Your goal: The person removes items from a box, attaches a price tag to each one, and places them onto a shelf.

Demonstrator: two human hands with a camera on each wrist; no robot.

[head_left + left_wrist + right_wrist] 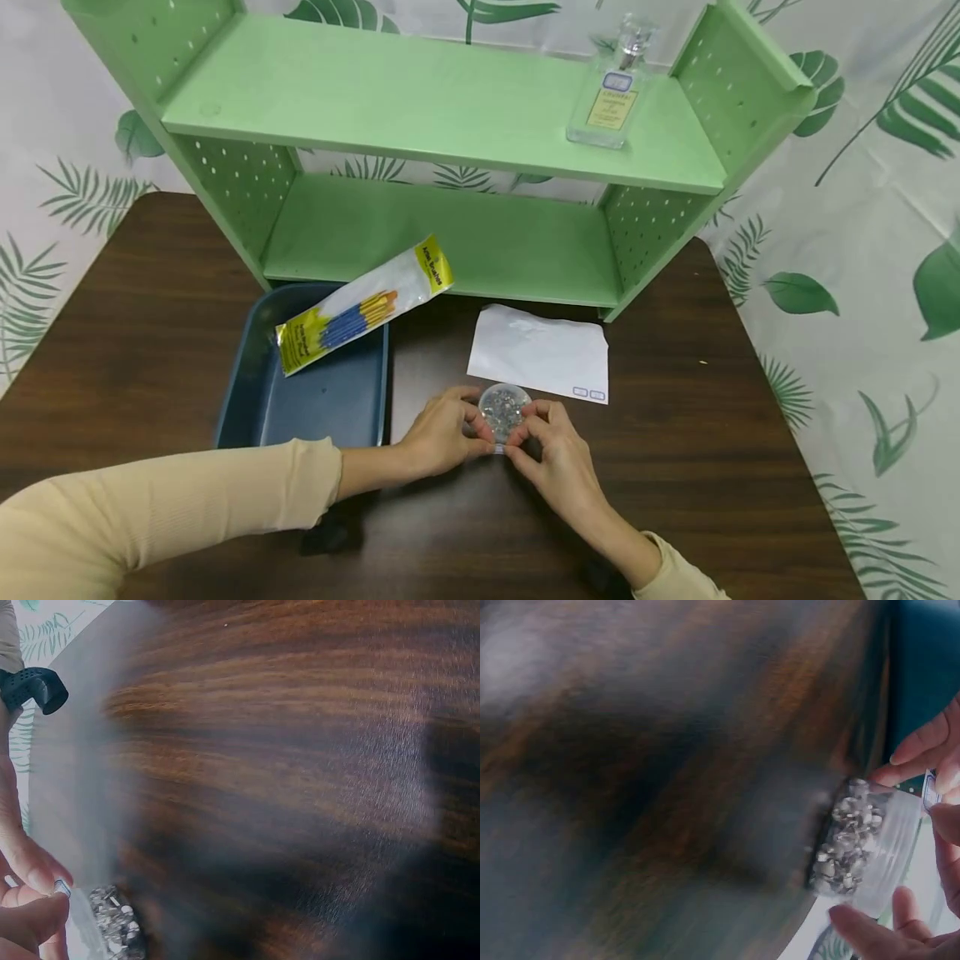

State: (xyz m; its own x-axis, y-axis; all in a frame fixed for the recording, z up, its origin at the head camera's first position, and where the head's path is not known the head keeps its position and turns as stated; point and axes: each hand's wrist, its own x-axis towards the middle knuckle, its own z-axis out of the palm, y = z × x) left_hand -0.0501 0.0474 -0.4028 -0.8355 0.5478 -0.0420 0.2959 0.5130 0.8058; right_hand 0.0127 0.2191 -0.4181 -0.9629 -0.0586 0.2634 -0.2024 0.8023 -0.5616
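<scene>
A small round clear jar (504, 407) of shiny silvery pieces stands between my two hands, just in front of a white sheet. In the right wrist view the jar (847, 840) has a pale translucent lid (894, 855). My left hand (442, 433) holds its left side with bent fingers, and my right hand (555, 454) holds its right side the same way. At the near edge, both thumbs meet at a small white label with blue print (930, 790). The label (62, 886) is partly covered by fingertips in the left wrist view.
Behind the jar lies the white sheet (540, 350) with two small labels. A dark blue tray (322, 408) stands left, a packet of artist brushes (360, 308) resting across it. A green shelf (420, 92) at the back bears a glass spray bottle (609, 104).
</scene>
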